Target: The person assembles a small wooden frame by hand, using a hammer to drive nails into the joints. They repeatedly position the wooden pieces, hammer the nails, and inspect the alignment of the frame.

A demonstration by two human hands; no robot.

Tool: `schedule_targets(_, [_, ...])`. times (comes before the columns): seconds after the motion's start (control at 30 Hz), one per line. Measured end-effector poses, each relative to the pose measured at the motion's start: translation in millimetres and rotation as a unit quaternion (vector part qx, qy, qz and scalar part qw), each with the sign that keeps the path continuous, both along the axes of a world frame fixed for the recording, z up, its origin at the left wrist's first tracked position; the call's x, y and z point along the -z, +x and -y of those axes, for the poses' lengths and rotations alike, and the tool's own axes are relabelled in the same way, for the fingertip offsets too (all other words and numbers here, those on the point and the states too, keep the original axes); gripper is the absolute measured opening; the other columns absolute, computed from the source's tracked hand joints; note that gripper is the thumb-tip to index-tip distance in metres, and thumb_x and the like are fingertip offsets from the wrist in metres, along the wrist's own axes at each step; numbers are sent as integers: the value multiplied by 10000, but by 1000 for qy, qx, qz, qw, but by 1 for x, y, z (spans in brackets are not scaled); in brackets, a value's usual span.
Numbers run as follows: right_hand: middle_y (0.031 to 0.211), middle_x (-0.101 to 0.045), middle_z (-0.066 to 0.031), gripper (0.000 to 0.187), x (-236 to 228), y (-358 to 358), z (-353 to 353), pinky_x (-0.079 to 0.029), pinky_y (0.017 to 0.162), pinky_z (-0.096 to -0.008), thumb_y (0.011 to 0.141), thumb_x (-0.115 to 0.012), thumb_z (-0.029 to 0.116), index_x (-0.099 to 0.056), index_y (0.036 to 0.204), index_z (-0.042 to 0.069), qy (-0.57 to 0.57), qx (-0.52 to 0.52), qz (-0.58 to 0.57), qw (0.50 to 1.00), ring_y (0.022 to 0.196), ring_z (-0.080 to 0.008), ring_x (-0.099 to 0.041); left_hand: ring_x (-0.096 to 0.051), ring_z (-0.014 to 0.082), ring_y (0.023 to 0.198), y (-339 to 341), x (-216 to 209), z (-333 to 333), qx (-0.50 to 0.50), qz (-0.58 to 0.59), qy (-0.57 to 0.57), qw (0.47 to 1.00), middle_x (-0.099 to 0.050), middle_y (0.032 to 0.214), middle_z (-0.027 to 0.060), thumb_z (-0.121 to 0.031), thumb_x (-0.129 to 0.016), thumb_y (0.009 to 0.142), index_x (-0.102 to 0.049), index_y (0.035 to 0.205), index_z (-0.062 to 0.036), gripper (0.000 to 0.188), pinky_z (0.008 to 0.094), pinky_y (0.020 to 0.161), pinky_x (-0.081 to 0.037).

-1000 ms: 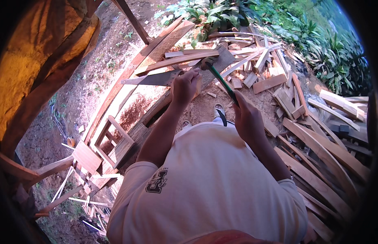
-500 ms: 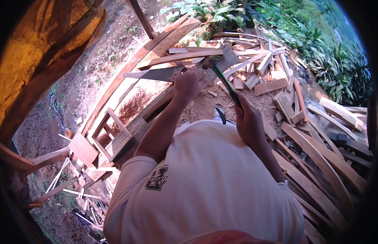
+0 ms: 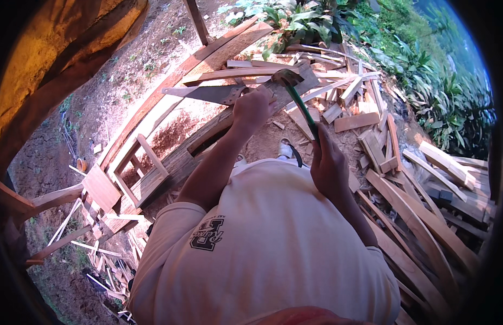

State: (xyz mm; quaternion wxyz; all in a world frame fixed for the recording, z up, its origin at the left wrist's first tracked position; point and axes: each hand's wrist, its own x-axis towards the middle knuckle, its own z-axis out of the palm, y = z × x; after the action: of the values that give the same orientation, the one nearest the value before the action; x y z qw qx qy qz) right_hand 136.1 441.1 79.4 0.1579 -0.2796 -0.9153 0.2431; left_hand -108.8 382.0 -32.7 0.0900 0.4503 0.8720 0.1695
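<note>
My left hand is closed at the edge of a long, weathered wooden beam. A small light-coloured end shows beside its fingers, but I cannot make out what it grips. Just beyond that hand is a handsaw, its blade pointing left and its handle partly hidden by my fingers. My right hand is wrapped round the green handle of a hammer. The hammer's brownish head is over the beam's far end, to the right of my left hand.
Offcuts lie heaped ahead and to the right, with long curved planks beside me. A small wooden frame stands at left. Beyond it is a post, and a yellow sheet hangs at upper left. Leafy plants grow ahead.
The hammer head has risen slightly and shifted right, turning a little in view. My left hand stays closed beside the saw. The whole view has tilted slightly.
</note>
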Motion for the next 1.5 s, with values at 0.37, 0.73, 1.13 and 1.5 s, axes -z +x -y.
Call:
schedule_targets(0.37, [994,-731,-271,435,-6,-1,-3,-560,692,-561,1056,-582,89,-513,1485,63,-65,7,56,996,835,-478,-728,-771,365,870,-1,-8,-2,-18,39,-31,999,-766,911,163,-483,-791,909,-619,1063,-59,482,480,744,-612])
schedule_targets(0.73, [1029,-733,-273,471,-7,-4,-4,-584,698,-526,1053,-589,54,-496,1514,73,-53,17,99,994,904,-461,-742,-769,359,900,-1,-6,-2,-19,47,-16,999,-770,916,157,-463,-802,906,-630,1071,-56,472,469,780,-609])
schedule_targets(1.13, [1025,-736,-280,515,7,-1,-6,-578,693,-527,1044,-607,50,-465,1538,80,-65,-9,113,991,871,-470,-738,-766,357,900,-2,-11,-1,-17,55,-21,998,-764,909,146,-442,-803,913,-633,1030,-61,434,484,800,-596])
schedule_targets(1.5, [1016,-738,-276,454,-4,2,-2,-583,707,-557,1051,-591,80,-499,1495,57,-59,13,61,996,892,-462,-744,-761,369,931,-1,-5,0,-25,63,-41,997,-763,958,156,-454,-786,927,-616,1053,-56,451,485,810,-599])
